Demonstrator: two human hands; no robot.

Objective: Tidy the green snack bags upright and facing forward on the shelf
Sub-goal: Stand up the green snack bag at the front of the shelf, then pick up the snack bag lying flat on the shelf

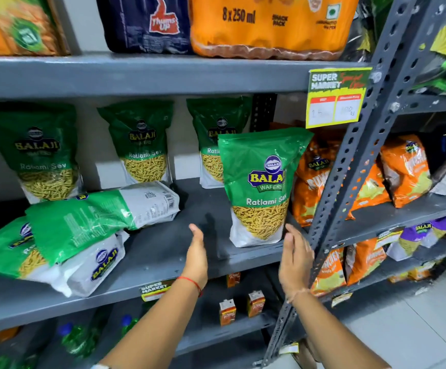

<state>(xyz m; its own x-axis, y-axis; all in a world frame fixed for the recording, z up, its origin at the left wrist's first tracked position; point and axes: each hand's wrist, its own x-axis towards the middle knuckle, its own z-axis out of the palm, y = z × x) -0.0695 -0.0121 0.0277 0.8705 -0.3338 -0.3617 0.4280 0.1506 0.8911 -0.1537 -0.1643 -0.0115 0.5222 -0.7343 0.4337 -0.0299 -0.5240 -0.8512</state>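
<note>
Both forearms come up from the bottom of my view, and I see my left hand (196, 255) and right hand (295, 258) spread flat, palms turned toward each other, gripping nothing. Between them and just beyond stands the front green bag (259, 187), upright, label forward; my right fingertips sit at its lower corner, though I cannot tell if they touch. I judge this bag freshly set, so the step in hand looks like letting go and checking it stands.

Far left of my left hand lies the untidy part: a heap of fallen bags (43, 251) on their sides, topped by one bag showing its back and barcode (104, 211). Behind, deeper than either hand reaches now, three more green bags (142, 145) lean upright against the wall, faces forward.

My next move, as I read it, calls for swinging the left hand across to that heap, lifting the top bag, turning it label-out and standing it on its base in the bare stretch ahead of my left hand.

That bare stretch is a grey metal shelf (163, 251), scuffed. Right of my right hand rises a perforated steel upright (349, 166), with orange snack bags (402, 169) past it. A yellow price tag (335, 98) hangs above.
</note>
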